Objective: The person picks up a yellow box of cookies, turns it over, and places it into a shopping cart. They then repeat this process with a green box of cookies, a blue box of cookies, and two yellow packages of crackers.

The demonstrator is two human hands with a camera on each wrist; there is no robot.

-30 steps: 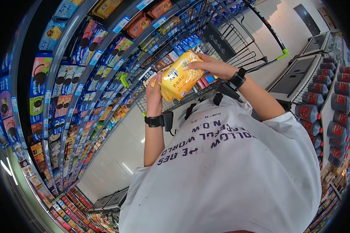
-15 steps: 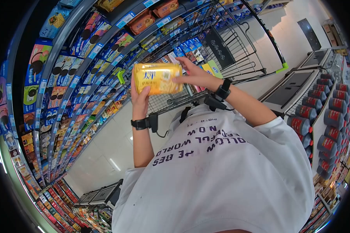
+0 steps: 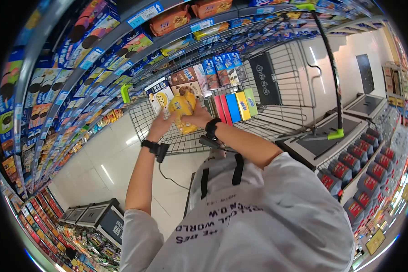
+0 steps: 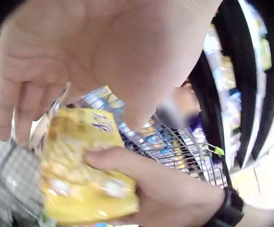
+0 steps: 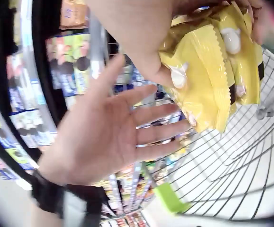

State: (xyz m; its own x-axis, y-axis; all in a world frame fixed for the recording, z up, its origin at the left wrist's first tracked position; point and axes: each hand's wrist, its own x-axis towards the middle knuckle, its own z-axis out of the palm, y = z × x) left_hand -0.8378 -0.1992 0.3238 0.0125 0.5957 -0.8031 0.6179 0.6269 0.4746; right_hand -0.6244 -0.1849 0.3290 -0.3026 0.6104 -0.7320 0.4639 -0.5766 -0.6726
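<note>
Yellow snack packets (image 3: 182,105) are over the near left part of a wire shopping cart (image 3: 281,93). My right hand (image 3: 199,117) grips them, its thumb pressed on the shiny wrapper in the left wrist view. Two serrated wrapper ends show in the right wrist view. Beside the packets is my left hand (image 5: 108,125), palm toward them and fingers extended and spread, with nothing in its grasp. Its fingertips overlap the packet edge in that view. A white biscuit box (image 3: 160,96) and brown boxes (image 3: 186,79) lie in the cart just beyond the packets.
Blue boxes (image 3: 222,63) and a row of coloured boxes (image 3: 233,108) stand farther inside the cart. Shelves of biscuits (image 3: 45,86) run along the left and far side. On the right are dark bottles with red labels (image 3: 349,163) and a grey-topped case (image 3: 324,136).
The packets have come down from chest height to the cart, first passing left. My left hand has let go of them, while the right hand keeps its grip. The head view has tilted downward.
</note>
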